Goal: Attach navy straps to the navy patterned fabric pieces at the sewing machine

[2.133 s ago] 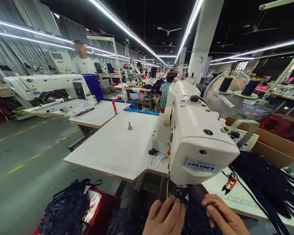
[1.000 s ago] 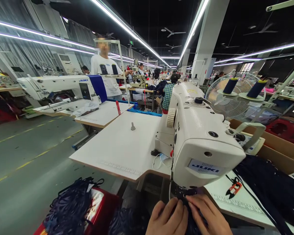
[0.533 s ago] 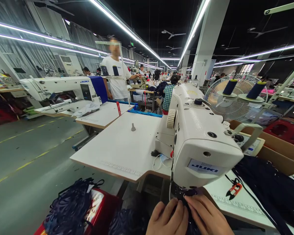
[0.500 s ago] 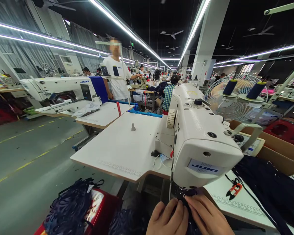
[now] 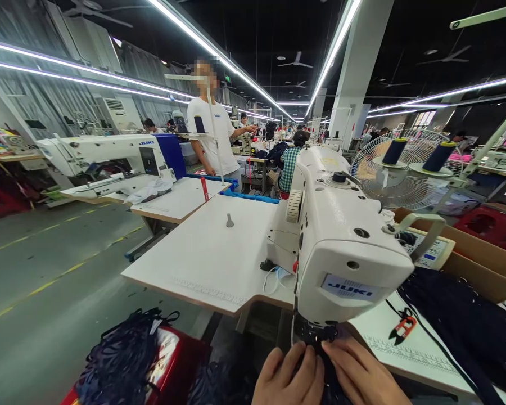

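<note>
A white sewing machine (image 5: 349, 247) stands at the centre right, its head above both hands. Under it, dark navy fabric (image 5: 329, 379) runs between the hands toward the needle area. My left hand (image 5: 290, 376) has its fingers bent and pressed together on the fabric's left side. My right hand (image 5: 360, 371) pinches the fabric on the right, its fingertips close to the machine's foot. The needle and the exact stitching spot are hidden. Small orange thread snips (image 5: 403, 327) lie on the white table right of the hands.
Navy strips (image 5: 464, 320) are heaped at the right beside a cardboard box (image 5: 489, 259). More navy strips (image 5: 118, 354) lie on a red stool (image 5: 177, 360) at lower left. A blue mask (image 5: 281, 274) rests by the machine. A person in white (image 5: 213, 135) stands beyond the neighbouring table.
My right hand has shifted slightly right, its fingertips a little farther from my left hand. The standing person in white has moved to the right.
</note>
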`<state>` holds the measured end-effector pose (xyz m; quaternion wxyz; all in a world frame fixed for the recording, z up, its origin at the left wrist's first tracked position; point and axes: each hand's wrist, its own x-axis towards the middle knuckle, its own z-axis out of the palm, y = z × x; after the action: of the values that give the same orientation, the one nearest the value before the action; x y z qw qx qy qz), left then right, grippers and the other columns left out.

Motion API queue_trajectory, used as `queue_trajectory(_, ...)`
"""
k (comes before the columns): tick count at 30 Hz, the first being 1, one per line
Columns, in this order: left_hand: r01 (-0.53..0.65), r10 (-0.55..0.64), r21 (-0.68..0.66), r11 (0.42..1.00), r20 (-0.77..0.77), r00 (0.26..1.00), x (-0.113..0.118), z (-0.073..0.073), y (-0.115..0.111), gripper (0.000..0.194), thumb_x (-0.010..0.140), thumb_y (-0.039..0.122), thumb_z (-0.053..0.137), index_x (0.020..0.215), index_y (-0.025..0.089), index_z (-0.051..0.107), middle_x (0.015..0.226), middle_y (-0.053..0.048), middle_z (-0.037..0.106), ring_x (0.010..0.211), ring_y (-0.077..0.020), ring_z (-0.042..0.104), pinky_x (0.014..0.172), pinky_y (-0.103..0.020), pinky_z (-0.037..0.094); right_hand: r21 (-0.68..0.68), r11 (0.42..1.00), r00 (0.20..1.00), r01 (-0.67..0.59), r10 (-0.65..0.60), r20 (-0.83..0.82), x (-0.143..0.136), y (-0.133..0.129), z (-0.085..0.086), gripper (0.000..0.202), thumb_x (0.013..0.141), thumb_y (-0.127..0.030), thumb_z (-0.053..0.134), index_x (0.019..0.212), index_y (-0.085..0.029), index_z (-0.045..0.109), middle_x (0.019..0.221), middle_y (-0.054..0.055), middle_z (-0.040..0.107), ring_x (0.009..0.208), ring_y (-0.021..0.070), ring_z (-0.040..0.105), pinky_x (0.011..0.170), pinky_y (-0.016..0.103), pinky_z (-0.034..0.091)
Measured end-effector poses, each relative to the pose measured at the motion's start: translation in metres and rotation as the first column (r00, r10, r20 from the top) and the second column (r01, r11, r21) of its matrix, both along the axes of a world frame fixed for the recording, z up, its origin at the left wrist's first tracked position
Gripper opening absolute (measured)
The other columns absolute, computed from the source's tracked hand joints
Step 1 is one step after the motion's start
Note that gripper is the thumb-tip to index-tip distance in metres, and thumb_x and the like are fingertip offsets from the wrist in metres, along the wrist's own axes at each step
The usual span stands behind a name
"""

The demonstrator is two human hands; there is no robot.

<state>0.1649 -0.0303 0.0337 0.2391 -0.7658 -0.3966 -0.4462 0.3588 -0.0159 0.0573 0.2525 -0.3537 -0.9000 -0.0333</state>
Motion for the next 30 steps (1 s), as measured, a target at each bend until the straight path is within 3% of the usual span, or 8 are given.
queue_trajectory(4,0.017,-0.016,0.017,1.0,-0.033,0.999,-0.002,0.0,0.004,0.033,0.1,0.022,0.041,0.089,0.024,0.073,0.088,0.006,0.076,0.087,-0.0107,0.067,0.08,-0.028,0.038,-0.051,0.999,0.998,-0.017,0.013,-0.068,0.0,0.001,-0.002,0.035,0.105,-0.025,0.026,0.122,-0.021,0.056,0.101,0.01,0.071,0.095,0.0148,0.072,0.082,0.016,0.058)
queue_trajectory(7,0.029,-0.035,0.097,0.995,0.052,0.998,0.0,-0.001,0.007,0.038,0.1,0.022,0.039,0.083,0.023,0.073,0.081,0.007,0.076,0.081,-0.01,0.066,0.077,-0.028,0.038,-0.063,0.998,0.989,0.02,-0.029,-0.148,-0.003,0.003,-0.005,0.026,0.103,-0.023,0.033,0.12,-0.022,0.053,0.099,0.008,0.071,0.092,0.0151,0.073,0.082,0.018,0.058)
queue_trajectory(12,0.014,-0.023,0.121,0.993,0.073,0.997,0.005,-0.01,0.014,0.037,0.098,0.018,0.043,0.079,0.024,0.073,0.081,0.008,0.076,0.081,-0.0094,0.066,0.082,-0.027,0.037,-0.011,0.999,0.976,0.046,-0.047,-0.215,-0.006,0.009,-0.011,0.02,0.102,-0.022,0.039,0.116,-0.023,0.053,0.094,0.006,0.072,0.087,0.0158,0.074,0.078,0.019,0.06)
queue_trajectory(16,-0.012,-0.033,0.268,0.963,0.165,0.986,0.008,-0.013,0.019,0.043,0.099,0.018,0.04,0.069,0.024,0.071,0.071,0.008,0.074,0.072,-0.0094,0.065,0.083,-0.027,0.037,0.051,0.999,0.986,0.014,-0.005,-0.167,-0.005,0.012,-0.013,0.019,0.102,-0.021,0.039,0.116,-0.022,0.053,0.093,0.005,0.073,0.085,0.0145,0.074,0.08,0.018,0.059)
queue_trajectory(21,0.011,-0.028,0.162,0.987,0.101,0.994,0.007,-0.01,0.015,0.038,0.099,0.018,0.042,0.076,0.025,0.072,0.077,0.008,0.076,0.076,-0.0091,0.067,0.08,-0.027,0.037,0.025,1.0,0.994,0.016,-0.013,-0.104,-0.003,0.009,-0.013,0.022,0.103,-0.023,0.036,0.118,-0.023,0.052,0.096,0.006,0.073,0.087,0.0147,0.074,0.079,0.018,0.059)
queue_trajectory(24,0.0,-0.033,0.188,0.982,0.174,0.984,0.008,-0.015,0.016,0.038,0.099,0.021,0.042,0.077,0.026,0.073,0.074,0.007,0.075,0.075,-0.0087,0.067,0.086,-0.025,0.038,-0.008,0.999,0.996,0.031,-0.031,-0.088,-0.003,0.007,-0.013,0.025,0.104,-0.024,0.033,0.119,-0.023,0.053,0.097,0.007,0.073,0.088,0.0147,0.074,0.075,0.016,0.059)
queue_trajectory(30,0.03,-0.061,0.187,0.982,0.159,0.985,0.008,-0.019,0.016,0.039,0.1,0.023,0.04,0.08,0.025,0.074,0.076,0.007,0.077,0.077,-0.0092,0.067,0.099,-0.024,0.033,0.094,0.995,1.0,0.016,-0.015,-0.011,0.0,0.008,-0.014,0.03,0.101,-0.018,0.032,0.119,-0.02,0.056,0.094,0.009,0.072,0.088,0.0191,0.074,0.075,0.021,0.061)
